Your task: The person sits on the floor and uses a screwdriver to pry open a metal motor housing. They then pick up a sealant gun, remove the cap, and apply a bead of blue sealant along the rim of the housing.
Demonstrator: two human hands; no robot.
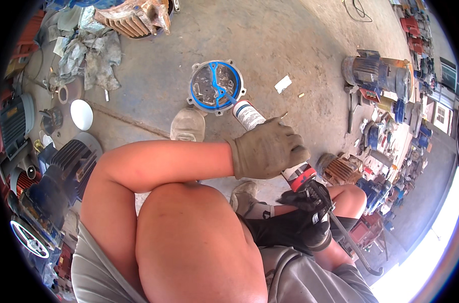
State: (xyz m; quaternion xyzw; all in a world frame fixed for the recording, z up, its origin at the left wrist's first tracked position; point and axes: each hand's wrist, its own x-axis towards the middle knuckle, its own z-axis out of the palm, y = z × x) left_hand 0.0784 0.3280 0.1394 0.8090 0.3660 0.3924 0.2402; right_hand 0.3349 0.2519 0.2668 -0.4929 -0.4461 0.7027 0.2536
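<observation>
A round grey metal cover (241, 81) with bolt lugs lies on the floor in front of me. Blue sealant (214, 76) runs around its rim and across its middle rib. The nozzle of a white sealant cartridge (248, 116) points down at the rib's near end, apparently touching it. My left hand (270, 148), in a tan work glove, is closed around the cartridge's middle. At the back end, my right hand (316, 234), in a dark glove, grips the handle of a black caulking gun (319, 194) that holds the cartridge. Its fingers are partly hidden. The gun's rod extends toward the lower right.
My shoe (187, 125) stands just short of the cover. Grey rags (100, 58) and a ribbed motor housing (133, 20) lie at far left. Electric motors (70, 161) crowd the left; another motor (373, 76) and many parts line the right. White paper (283, 84) lies right of the cover.
</observation>
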